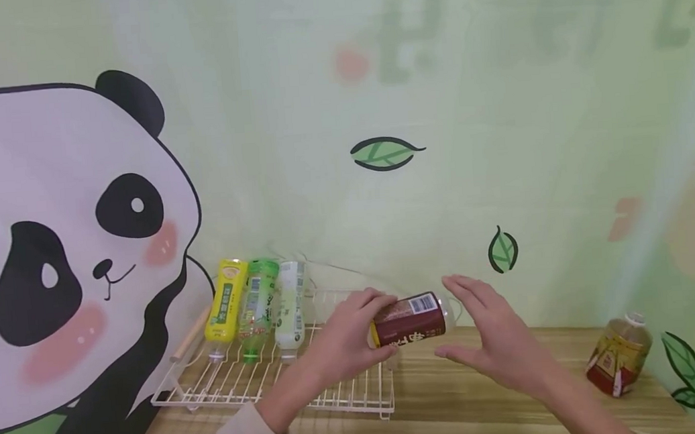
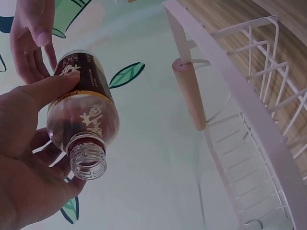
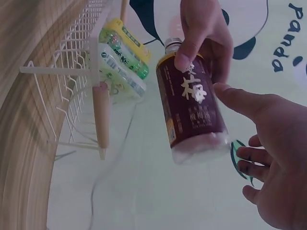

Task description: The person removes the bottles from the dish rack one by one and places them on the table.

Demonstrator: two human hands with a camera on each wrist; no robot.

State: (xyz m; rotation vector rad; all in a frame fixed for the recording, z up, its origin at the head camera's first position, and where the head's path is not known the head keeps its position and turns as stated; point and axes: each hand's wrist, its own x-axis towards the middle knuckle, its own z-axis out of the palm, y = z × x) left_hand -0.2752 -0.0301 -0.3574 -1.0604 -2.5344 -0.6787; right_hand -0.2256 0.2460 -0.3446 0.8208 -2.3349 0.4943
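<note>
My left hand (image 1: 346, 335) grips a clear plastic bottle (image 1: 415, 318) with a dark maroon label, thumb on one side and fingers on the other. The bottle lies tilted nearly sideways above the right part of a white wire rack. Its threaded neck (image 2: 88, 160) has no cap and points left; no drink is visible inside. Beside the bottle's base, my right hand (image 1: 500, 327) is spread with thumb and fingers apart. In the right wrist view its thumb (image 3: 235, 98) comes close to the label; whether it touches, I cannot tell.
The wire rack (image 2: 242, 86) with wooden handles (image 3: 101, 115) stands on a wood-grain table (image 1: 475, 396). On it lean a yellow bottle (image 1: 226, 303), a green-labelled bottle (image 1: 259, 304) and a pale bottle (image 1: 290, 308), necks down. A reddish bottle (image 1: 620, 356) is at the far right. A panda-printed backdrop hangs behind.
</note>
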